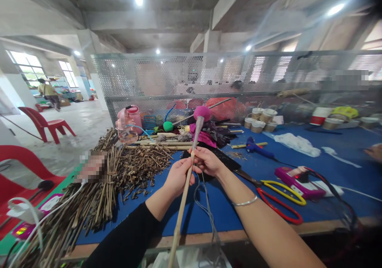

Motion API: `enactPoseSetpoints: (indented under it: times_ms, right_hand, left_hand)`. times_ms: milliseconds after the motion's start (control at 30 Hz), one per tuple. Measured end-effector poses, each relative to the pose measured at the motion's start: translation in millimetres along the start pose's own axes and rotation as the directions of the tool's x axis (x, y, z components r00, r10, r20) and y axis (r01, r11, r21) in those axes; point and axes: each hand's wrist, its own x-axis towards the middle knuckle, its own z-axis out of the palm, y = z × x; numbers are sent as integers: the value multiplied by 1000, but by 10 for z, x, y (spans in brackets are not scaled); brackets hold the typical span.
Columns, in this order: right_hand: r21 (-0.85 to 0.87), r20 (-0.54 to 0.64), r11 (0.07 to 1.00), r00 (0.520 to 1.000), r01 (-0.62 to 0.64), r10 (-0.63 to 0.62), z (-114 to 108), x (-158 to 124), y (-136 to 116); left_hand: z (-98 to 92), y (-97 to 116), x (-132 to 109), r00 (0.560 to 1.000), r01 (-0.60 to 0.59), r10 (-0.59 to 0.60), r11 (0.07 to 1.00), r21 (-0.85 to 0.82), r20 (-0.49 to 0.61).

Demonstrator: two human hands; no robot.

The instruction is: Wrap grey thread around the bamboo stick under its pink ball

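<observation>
A bamboo stick [180, 210] slants up from the front edge of the table, topped by a magenta ball [202, 112] with grey wrapping [197, 132] below it. My left hand [180, 175] is closed round the stick just under the wrapping. My right hand [208, 161] pinches at the same spot, its fingertips meeting the left ones. Grey cord [205, 204] hangs in loops from beneath my hands. Whether the right fingers grip the cord or the stick itself is hard to see.
Dry twigs [89, 204] and curled brown pieces [143, 162] lie left. Large scissors [277, 198] with red and yellow handles, a blue glue gun [259, 148] and a purple power strip [298, 184] lie right. A perforated metal screen [167, 77] stands behind the table.
</observation>
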Motion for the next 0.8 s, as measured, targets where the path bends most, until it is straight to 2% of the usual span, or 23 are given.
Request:
enactPoseSetpoints:
  times_ms: [67, 100, 200, 267, 333, 400, 467, 533, 600, 733, 800]
  right_hand:
    - [-31, -31, 1000, 1000, 2, -3, -18, 5, 12]
    - [-52, -54, 999, 998, 11, -14, -27, 12, 23]
    - [-112, -116, 994, 993, 20, -33, -43, 37, 53]
    - [-132, -120, 991, 992, 12, -28, -42, 43, 56]
    - [-122, -94, 992, 995, 17, -29, -37, 35, 41]
    - [-82, -47, 996, 998, 30, -34, -37, 18, 17]
    - [-48, -14, 998, 999, 42, -43, -45, 7, 3]
    - [-53, -23, 997, 998, 55, -56, -60, 11, 14]
    - [-89, -54, 995, 997, 46, -51, -75, 33, 49]
    - [-147, -77, 989, 996, 28, -40, -74, 80, 118]
    - [-127, -74, 991, 996, 39, -49, -57, 76, 112]
  left_hand:
    - [-44, -14, 20, 999, 30, -31, 998, 51, 17]
    - [-69, -24, 31, 1000, 6, -5, 993, 114, -13]
    - [-126, -51, 60, 968, -124, 190, 928, 350, -162]
    - [-134, -60, 68, 941, -146, 262, 884, 443, -213]
    - [-115, -57, 69, 954, -113, 216, 901, 420, -208]
    - [-81, -47, 62, 977, -81, 133, 954, 289, -166]
    - [-52, -34, 49, 995, -52, 63, 990, 128, -81]
    - [-38, -26, 31, 1000, 2, -2, 999, 49, 0]
    - [-37, -27, 12, 1000, 26, -23, 993, 113, -19]
    - [-33, -36, -11, 972, -76, 156, 916, 394, -177]
    - [-24, -27, -10, 976, -50, 125, 927, 372, -181]
